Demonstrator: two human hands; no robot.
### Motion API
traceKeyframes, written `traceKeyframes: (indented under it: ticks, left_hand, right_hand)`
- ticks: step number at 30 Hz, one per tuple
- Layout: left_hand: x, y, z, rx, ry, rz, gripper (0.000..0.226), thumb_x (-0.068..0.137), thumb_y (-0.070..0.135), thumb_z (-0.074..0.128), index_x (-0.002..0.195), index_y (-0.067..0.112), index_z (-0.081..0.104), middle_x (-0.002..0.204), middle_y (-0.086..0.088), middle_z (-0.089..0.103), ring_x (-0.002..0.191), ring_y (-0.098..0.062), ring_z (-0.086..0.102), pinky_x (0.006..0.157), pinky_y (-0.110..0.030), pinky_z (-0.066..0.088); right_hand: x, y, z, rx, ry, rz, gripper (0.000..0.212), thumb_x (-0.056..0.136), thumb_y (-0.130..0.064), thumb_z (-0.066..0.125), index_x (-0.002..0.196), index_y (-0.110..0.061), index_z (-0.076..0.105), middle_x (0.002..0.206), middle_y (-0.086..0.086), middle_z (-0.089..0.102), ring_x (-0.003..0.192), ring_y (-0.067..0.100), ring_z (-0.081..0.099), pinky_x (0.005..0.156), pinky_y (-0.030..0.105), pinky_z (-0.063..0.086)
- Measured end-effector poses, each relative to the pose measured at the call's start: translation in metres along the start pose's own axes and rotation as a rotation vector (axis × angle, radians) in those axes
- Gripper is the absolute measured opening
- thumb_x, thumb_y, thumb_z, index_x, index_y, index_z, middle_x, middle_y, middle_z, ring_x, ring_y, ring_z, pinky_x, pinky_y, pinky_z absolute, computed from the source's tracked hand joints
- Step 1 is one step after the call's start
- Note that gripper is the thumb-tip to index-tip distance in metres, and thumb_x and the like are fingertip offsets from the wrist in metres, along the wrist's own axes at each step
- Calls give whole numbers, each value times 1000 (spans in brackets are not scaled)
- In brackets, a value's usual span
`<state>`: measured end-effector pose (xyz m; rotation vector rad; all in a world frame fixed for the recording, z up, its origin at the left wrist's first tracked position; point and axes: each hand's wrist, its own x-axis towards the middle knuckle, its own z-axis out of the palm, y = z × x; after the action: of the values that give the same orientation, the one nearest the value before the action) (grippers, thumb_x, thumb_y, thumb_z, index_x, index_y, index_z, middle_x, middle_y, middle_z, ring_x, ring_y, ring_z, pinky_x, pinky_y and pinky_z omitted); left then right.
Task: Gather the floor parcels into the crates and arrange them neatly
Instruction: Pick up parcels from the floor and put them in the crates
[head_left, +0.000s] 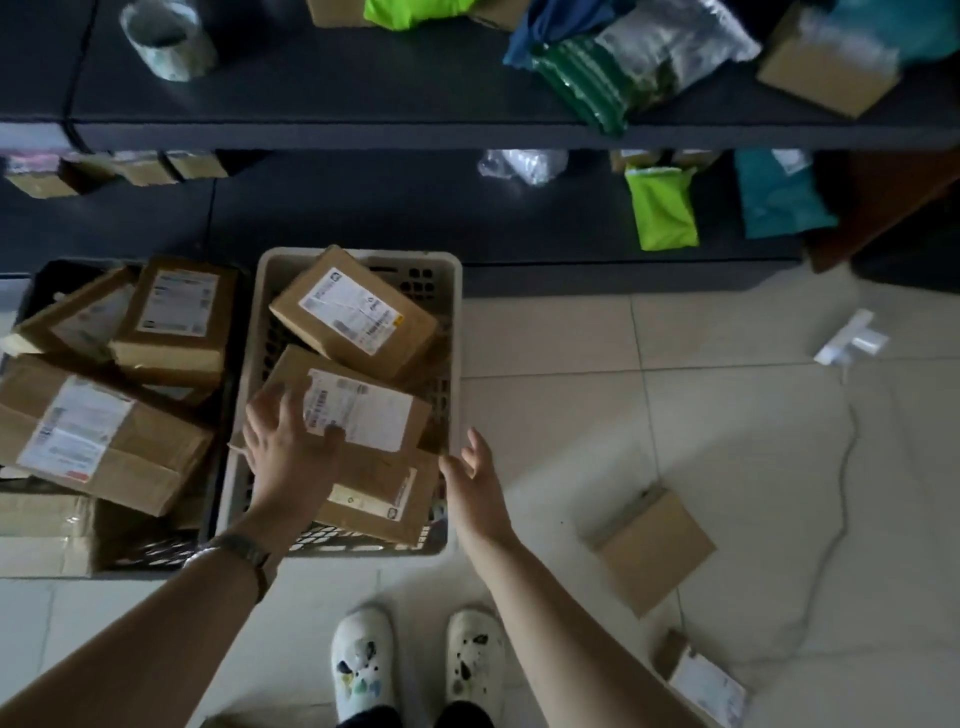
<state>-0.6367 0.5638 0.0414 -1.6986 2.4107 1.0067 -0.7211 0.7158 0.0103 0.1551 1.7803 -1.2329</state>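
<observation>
Pale tiled floor below dark shelving; left grip flat on a parcel (right grip wide beside the crate).

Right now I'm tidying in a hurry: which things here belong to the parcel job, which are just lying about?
Job: white crate, black crate, plain floor box, labelled floor parcel, left hand on a crated box, right hand, holding nothing.
Lying about: tape roll, lime bag, teal bag on the shelves; white object on the floor.
</observation>
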Motion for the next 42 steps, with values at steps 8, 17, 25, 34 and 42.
traceKeyframes:
  ticks: [8,17,25,34,42]
  left_hand:
    - [-69,93,104,-51,-289,339,26,91,10,50,110,22,63,123,-4,46,119,-26,43,104,-42,39]
    - [-125,116,347,-40,-602,198,21,94,13,47,105,26,59,121,-1,53,96,-15,58,69,-22,39]
    - [-148,64,515,-80,-818,-253,71,95,40,46,154,17,14,152,-9,34,127,-30,45,99,-35,38]
    - [-155,56,448,-557,-667,-765,71,93,70,22,143,23,39,144,-7,43,132,-30,42,111,-53,34]
    - [-106,150,294,-834,-422,-432,41,96,22,40,60,16,58,80,-2,65,77,-17,56,68,-29,40]
  right_hand:
    - [-10,49,-165,207,545,73,28,95,-18,54,124,-15,52,112,8,60,108,31,61,91,42,49]
    - [48,218,-361,204,743,493,15,97,-16,52,109,-9,52,98,11,49,77,25,47,66,31,40]
    - [106,279,-381,361,422,573,38,106,-19,35,135,-1,53,125,16,57,124,30,52,103,43,37]
    - [110,215,-323,160,535,297,88,90,-75,9,132,-15,58,133,7,62,127,27,54,112,48,39]
    - [61,114,-309,545,432,244,48,101,-51,26,107,-16,59,104,14,65,101,34,62,94,56,50]
